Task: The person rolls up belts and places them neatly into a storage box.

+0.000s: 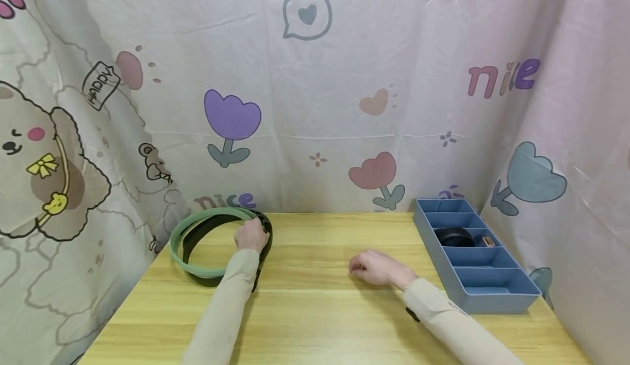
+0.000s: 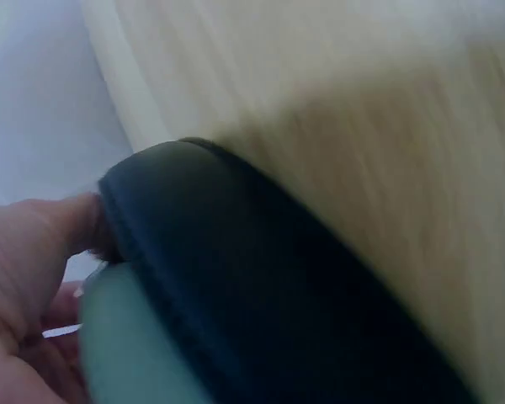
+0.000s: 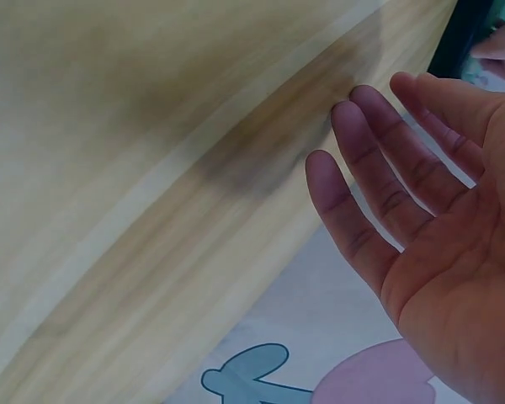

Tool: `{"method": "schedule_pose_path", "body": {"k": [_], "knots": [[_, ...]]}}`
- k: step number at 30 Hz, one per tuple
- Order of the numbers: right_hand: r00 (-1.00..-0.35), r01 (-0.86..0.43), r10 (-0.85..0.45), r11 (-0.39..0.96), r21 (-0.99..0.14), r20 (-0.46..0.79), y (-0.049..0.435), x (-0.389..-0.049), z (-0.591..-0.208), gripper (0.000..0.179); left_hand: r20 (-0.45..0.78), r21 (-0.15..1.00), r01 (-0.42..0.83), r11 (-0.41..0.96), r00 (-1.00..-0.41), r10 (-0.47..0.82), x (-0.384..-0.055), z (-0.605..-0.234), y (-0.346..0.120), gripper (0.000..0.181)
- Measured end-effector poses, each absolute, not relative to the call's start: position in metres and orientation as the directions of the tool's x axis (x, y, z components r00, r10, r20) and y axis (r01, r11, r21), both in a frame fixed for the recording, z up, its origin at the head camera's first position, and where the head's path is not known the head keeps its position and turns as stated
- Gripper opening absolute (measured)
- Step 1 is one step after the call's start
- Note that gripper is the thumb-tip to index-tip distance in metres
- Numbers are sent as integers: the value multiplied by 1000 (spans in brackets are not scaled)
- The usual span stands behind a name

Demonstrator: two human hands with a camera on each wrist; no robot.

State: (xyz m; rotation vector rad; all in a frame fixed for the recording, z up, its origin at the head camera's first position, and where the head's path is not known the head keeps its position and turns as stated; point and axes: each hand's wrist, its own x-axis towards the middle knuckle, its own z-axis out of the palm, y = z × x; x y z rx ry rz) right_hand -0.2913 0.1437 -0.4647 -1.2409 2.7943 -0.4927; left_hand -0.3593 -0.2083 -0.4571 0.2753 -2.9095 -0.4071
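At the left of the table, a light green belt point(image 1: 204, 272) and a black belt point(image 1: 196, 235) form wide loops, one along the other. My left hand point(image 1: 251, 236) grips them at the right side of the loops. In the left wrist view the thumb presses the edge of the smooth black belt point(image 2: 227, 244), with the green belt point(image 2: 130, 341) right beside it. Some fingers are hidden behind the bands. My right hand point(image 1: 378, 267) hovers low over the middle right of the table, holding nothing; its fingers point(image 3: 353, 210) are loosely bent and apart.
A blue-grey divided tray point(image 1: 502, 303) stands on the right of the table. One compartment holds a black rolled band point(image 1: 455, 237) and a small brown and metallic piece point(image 1: 488, 241). A printed curtain point(image 1: 305, 80) hangs behind the wooden table point(image 1: 315, 310) and along both sides.
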Motion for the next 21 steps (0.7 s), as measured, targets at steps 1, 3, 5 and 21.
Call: {"method": "schedule_pose_path", "body": {"k": [1, 3, 5, 21], "knots": [[-678, -716, -730, 628, -305, 88, 144, -291, -465, 8, 191, 280, -148, 949, -960, -206, -358, -456, -207, 16], [-678, -715, -730, 627, -308, 88, 144, -292, -466, 8, 247, 266, -124, 956, -950, -192, -356, -452, -204, 14], [-679, -714, -729, 627, -311, 87, 143, -292, -466, 9, 287, 247, -89, 965, -945, -160, -353, -446, -199, 19], [-710, -679, -696, 638, -363, 104, 142, -295, -466, 10, 410, -33, 292, 956, -868, 279, -313, -439, -118, 9]]}}
